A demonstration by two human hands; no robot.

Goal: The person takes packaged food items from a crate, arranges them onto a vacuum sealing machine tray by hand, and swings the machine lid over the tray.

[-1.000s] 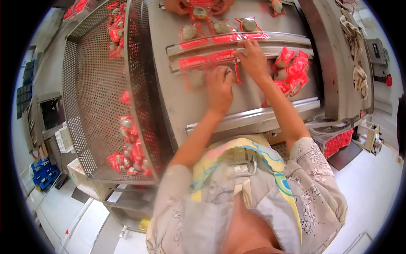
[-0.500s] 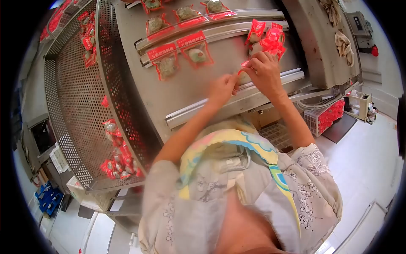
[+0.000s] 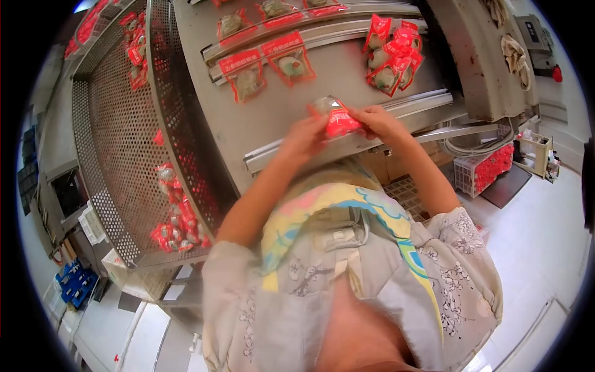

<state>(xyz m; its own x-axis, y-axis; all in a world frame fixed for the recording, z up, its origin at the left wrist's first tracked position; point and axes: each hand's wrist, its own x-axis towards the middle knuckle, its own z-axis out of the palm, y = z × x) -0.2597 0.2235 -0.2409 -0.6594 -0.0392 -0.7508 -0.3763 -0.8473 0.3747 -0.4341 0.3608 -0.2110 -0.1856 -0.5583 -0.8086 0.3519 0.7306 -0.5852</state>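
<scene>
Many red packets (image 3: 180,226) lie inside the perforated basket (image 3: 104,124), which stands left of the double rail (image 3: 348,41). Two flat packets (image 3: 289,59) are already placed side by side at the rail's near edge, labels toward it. Nearer to the person than the rail, the left hand (image 3: 308,133) (rather blurred) and the right hand (image 3: 377,124) pinch one held packet (image 3: 342,121) between them. By the rail's right part, a pile (image 3: 395,59) is not yet laid out, so the row seems only partly filled.
</scene>
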